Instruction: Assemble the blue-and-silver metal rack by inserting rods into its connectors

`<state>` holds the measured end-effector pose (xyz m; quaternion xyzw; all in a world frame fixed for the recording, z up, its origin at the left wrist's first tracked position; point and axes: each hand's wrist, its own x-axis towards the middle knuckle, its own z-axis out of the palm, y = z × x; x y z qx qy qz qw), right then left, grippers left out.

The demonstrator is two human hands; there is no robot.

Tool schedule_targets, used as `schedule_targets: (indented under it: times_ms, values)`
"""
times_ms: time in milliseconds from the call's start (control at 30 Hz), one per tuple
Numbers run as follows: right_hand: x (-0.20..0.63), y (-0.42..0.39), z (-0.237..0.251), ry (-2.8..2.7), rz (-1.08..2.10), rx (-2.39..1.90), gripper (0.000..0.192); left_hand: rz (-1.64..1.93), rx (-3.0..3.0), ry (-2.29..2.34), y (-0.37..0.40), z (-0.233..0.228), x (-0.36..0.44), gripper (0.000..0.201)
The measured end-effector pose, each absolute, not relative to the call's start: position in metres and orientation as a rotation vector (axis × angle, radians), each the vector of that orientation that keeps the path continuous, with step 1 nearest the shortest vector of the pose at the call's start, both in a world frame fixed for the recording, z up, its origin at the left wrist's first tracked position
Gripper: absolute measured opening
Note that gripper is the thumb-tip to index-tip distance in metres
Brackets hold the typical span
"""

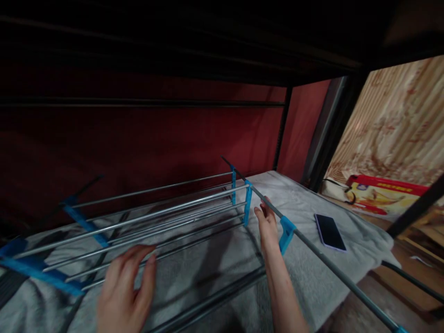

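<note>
A rack of thin grey metal rods (138,224) with blue plastic brackets (248,203) lies across a grey blanket (225,245). My left hand (126,289) is at the near side of the rods, thumb and bent fingers apart, fingertips close to the lower rods; whether they touch is unclear. My right hand (268,229) is under a long dark grey tube (322,259) at the rack's right end, between two blue brackets. Its thumb and fingers are apart, with fingertips at the tube; any contact is hard to make out. The rack's far left end is in shadow.
A phone (330,232) lies on the blanket at the right. Dark bed-frame posts (338,134) and rails surround the space, with a low dark overhang above. A red wall (166,143) stands behind. Beyond the frame are a red and yellow box (385,194) and a patterned curtain (405,120).
</note>
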<state>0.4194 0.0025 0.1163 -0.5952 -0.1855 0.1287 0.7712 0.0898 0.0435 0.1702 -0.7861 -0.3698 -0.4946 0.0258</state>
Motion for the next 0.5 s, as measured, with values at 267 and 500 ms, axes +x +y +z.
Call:
schedule_targets:
  times_ms: [267,500]
  values:
    - [0.414,0.001,0.138,-0.416,0.398,-0.986,0.065,-0.928,-2.816,-0.734,0.085,0.232,0.298,0.035]
    - [0.411,0.003,0.134,-0.447,0.403,-0.975,0.063,-0.532,-2.858,-0.819,0.101,0.223,0.358,0.030]
